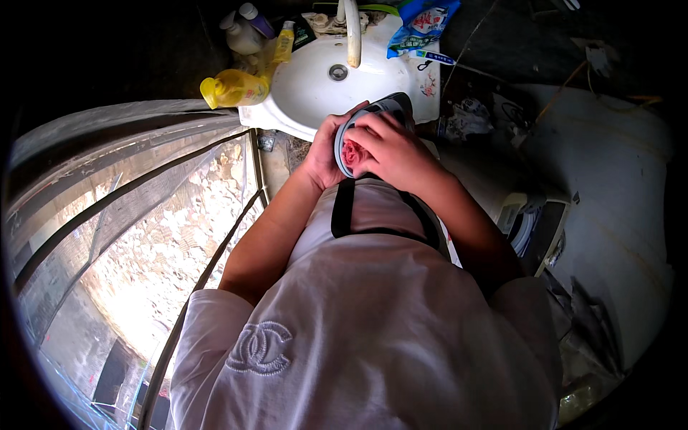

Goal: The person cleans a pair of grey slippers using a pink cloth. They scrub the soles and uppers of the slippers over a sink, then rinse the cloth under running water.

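Observation:
Just in front of the sink's near rim, my left hand grips the edge of a shoe with a dark upper and a pale rim along its side. My right hand lies over the shoe from the other side, its fingers bent around a crumpled pink-red cloth pressed against the shoe. The fingers hide part of both the cloth and the shoe. Beyond the hands is a white ceramic washbasin with a metal drain and a pale faucet above it.
Left of the basin stand a yellow pump bottle, a small yellow bottle and a white bottle. A blue plastic packet and a toothpaste tube lie on its right rim. A screened window is at the left.

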`<state>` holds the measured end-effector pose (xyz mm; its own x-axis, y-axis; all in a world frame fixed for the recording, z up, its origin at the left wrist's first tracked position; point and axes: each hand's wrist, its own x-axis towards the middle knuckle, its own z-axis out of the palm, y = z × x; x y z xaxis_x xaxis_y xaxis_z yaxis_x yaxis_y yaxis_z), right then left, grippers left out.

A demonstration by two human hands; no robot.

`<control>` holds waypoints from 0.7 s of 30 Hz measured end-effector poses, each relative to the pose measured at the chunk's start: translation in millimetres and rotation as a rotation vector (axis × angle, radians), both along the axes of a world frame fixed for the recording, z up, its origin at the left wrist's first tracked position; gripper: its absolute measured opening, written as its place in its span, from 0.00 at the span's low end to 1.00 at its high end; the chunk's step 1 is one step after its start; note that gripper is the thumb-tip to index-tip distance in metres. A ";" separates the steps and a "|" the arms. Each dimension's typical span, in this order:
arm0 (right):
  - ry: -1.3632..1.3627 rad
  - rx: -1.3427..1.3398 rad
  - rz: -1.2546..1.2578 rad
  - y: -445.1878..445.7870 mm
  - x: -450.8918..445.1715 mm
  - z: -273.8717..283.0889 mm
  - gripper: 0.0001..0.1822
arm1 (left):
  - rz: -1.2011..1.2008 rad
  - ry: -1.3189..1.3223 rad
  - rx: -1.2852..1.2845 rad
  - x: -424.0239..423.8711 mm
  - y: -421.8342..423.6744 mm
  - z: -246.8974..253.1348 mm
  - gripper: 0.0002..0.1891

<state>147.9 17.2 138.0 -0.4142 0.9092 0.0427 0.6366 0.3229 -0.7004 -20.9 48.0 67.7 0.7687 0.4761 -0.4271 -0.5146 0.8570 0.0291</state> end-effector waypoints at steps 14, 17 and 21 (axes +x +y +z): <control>0.174 0.121 0.092 -4.2 -31.2 1.5 0.27 | 0.374 0.303 0.791 18.7 -25.4 -64.6 0.12; 0.066 -0.021 0.023 -3.0 -16.0 9.3 0.40 | 0.301 0.103 0.636 15.9 -20.1 -59.4 0.12; 0.005 0.039 0.035 -1.8 -11.3 -16.6 0.31 | 0.159 0.266 0.364 15.0 -18.3 -21.2 0.13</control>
